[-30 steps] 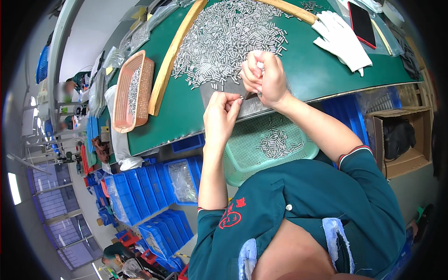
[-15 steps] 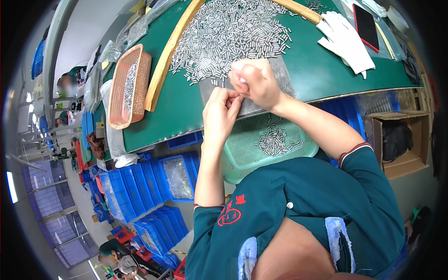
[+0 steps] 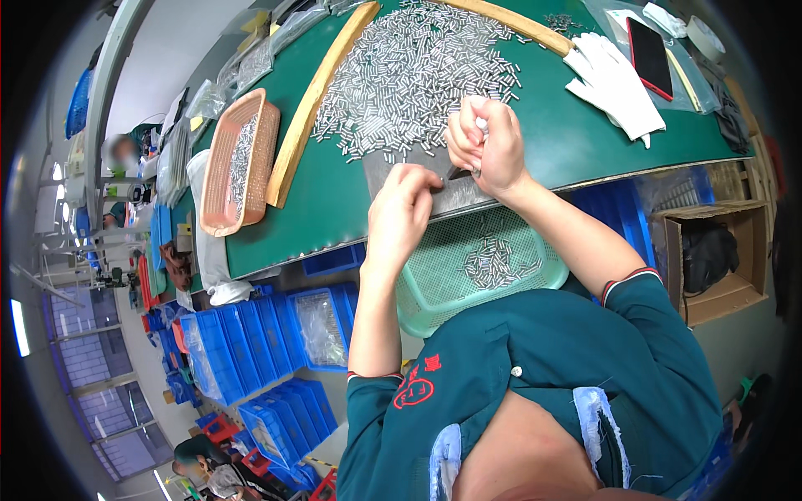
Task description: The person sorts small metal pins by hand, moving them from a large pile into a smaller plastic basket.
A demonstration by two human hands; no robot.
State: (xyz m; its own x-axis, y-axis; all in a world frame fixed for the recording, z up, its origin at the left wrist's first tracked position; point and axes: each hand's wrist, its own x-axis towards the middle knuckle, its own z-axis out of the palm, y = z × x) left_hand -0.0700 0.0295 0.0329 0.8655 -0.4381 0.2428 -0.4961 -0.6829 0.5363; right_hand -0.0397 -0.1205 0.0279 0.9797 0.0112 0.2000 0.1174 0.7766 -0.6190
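A large heap of small silver metal pins (image 3: 418, 75) is spread over the green table (image 3: 568, 150). My left hand (image 3: 399, 213) is at the near side of the heap, its thumb and forefinger pinched on a small metal pin (image 3: 436, 184). To its right, my right hand (image 3: 493, 150) is closed in a fist round a slim tool with a dark pointed tip (image 3: 457, 174); most of the tool is hidden by the fingers. Both hands are over a grey plate (image 3: 393, 159). Below the table edge, a light green mesh basket (image 3: 426, 288) holds more pins.
Wooden strips (image 3: 313, 108) border the heap. On the left stands a pink basket (image 3: 219, 154) with pins. White gloves (image 3: 618, 92) and a red-edged phone (image 3: 650, 57) lie at the right. Blue bins (image 3: 242, 342) and a cardboard box (image 3: 723, 305) are below table level.
My hands have come apart. My right hand has moved a little to the right with the tool, whose pointed tip now shows. The left hand stays near its earlier place.
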